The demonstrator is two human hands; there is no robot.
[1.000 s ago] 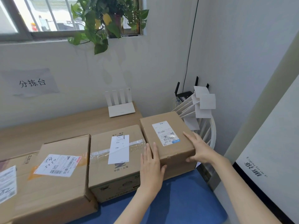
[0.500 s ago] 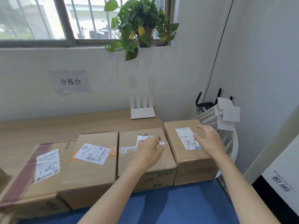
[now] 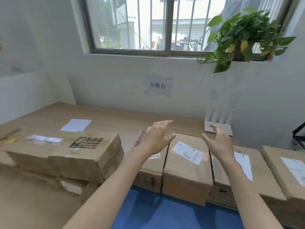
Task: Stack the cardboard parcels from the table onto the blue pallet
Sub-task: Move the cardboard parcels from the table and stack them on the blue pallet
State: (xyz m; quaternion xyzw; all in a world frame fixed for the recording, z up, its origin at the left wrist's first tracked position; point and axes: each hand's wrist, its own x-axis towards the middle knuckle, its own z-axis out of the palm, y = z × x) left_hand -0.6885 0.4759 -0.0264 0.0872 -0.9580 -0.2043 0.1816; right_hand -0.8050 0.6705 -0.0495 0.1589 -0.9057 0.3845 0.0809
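Left hand: fingers apart, held nothing.
Right hand: fingers apart, held nothing.
Labelled parcel: below and between the fingers.

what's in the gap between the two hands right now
Nothing held. In the head view, the gap between the left hand and right hand shows the top of the parcel with the orange-edged label, with wooden table behind it.

Bare left forearm and right forearm, slender, uncovered as far as the view reaches. Likewise bare, the left hand and right hand, slim-fingered. Nails seemingly short and plain, though blur softens the fingertips.
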